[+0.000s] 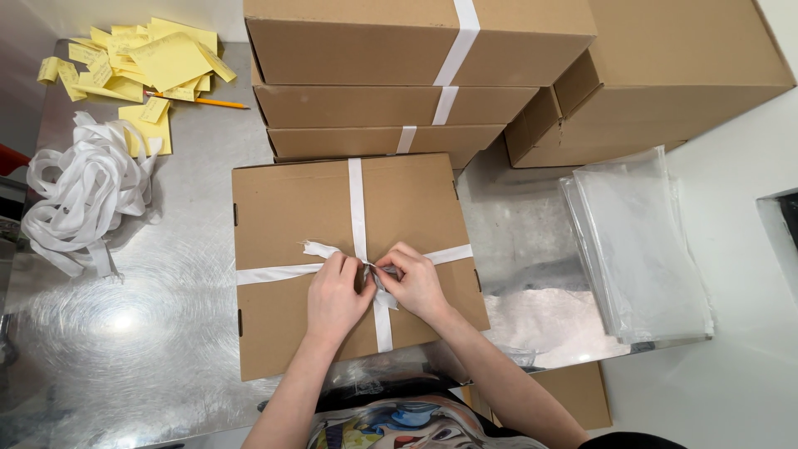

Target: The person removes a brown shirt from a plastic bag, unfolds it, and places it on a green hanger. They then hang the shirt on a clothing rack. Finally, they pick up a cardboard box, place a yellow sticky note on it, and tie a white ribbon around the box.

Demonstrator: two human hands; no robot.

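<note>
Your left hand (335, 293) and right hand (416, 283) meet at the middle of the flat box (283, 216), fingers pinched together on the white ribbon (357, 208) right where its two bands cross. One band already runs along the lid and the other across it, both lying flat and snug, so the wrap looks done; the knot at the crossing looks only half made, with a loose end poking out beside your left thumb. Far left, a limp heap of spare ribbon (79, 195) lies on the brushed steel table (125, 333), with yellow paper slips (150, 58) and a pencil (212, 102) behind it. Behind your box stand three more cardboard boxes (391, 108), stacked and each already banded. To the right sit bigger plain cartons (665, 75), then a sheaf of clear, glossy plastic bags (640, 249).
</note>
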